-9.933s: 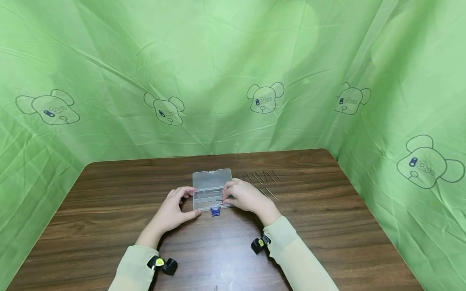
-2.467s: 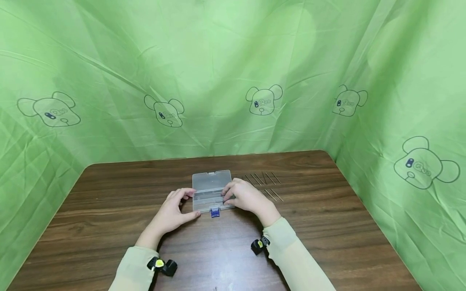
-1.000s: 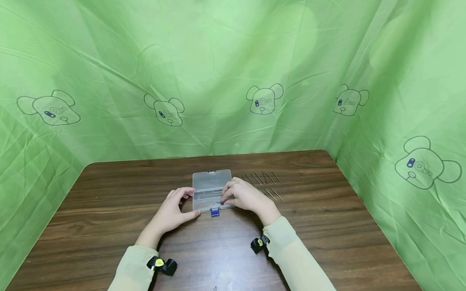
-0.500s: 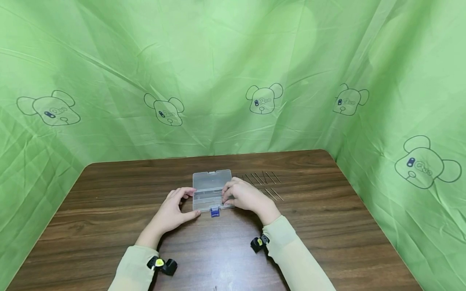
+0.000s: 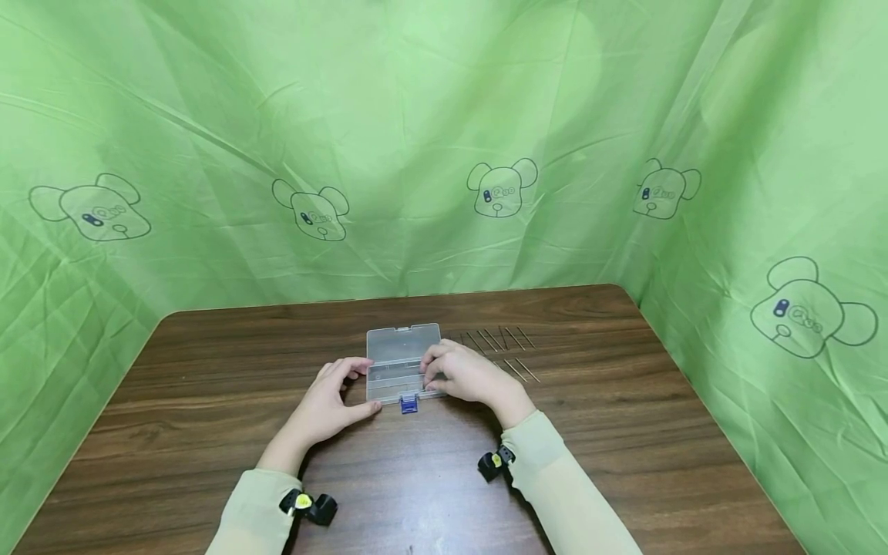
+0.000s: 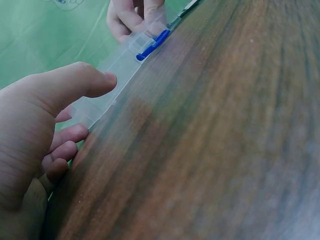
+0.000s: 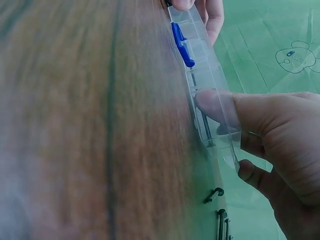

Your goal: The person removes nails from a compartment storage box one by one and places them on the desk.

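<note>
A clear plastic compartment box (image 5: 395, 373) with a blue latch (image 5: 409, 405) lies open on the table, its lid (image 5: 402, 343) laid back. My left hand (image 5: 331, 401) holds the box's left end, thumb at the front corner and index finger towards the hinge side. In the right wrist view, a dark nail (image 7: 207, 131) lies in a right-hand compartment. The thumb of my right hand (image 5: 468, 374) reaches down to that nail, with the fingers curled in beside it. My right hand hides much of the box's right end in the head view.
Several thin dark nails (image 5: 527, 370) lie in two rows on the brown wooden table (image 5: 590, 432), right of the box. A green curtain (image 5: 409, 154) with printed bear heads stands behind and at both sides.
Compared with ten seconds ago, the front-row nails lie farther right. Over the last second, my right fingers shift only slightly inside the box; my left hand stays in place.
</note>
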{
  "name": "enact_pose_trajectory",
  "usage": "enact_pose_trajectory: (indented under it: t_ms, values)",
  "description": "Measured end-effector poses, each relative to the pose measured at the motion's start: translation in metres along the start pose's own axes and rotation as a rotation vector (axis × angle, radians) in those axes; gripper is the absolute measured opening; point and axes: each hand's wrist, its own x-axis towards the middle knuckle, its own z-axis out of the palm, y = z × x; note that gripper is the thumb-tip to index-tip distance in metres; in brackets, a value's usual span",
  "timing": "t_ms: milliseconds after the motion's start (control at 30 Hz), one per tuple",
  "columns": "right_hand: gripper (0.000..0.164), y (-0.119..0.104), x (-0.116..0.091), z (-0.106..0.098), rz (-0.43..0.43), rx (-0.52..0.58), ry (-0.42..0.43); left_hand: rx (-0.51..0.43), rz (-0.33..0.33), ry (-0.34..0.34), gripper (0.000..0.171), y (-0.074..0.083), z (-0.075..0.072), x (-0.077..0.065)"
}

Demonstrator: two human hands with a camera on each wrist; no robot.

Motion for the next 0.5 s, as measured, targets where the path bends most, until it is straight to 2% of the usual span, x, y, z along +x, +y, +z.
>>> enact_pose_trajectory:
  t_ms: [267,500]
  values:
    - [0.009,0.001,-0.004,-0.006,0.041,0.096,-0.01,0.006,-0.004,-0.004,0.073,0.001,-0.001,0.0]
    - [0.007,0.007,-0.004,-0.012,0.046,0.221,0.04,-0.001,-0.008,0.0,0.073,0.001,-0.002,0.0]
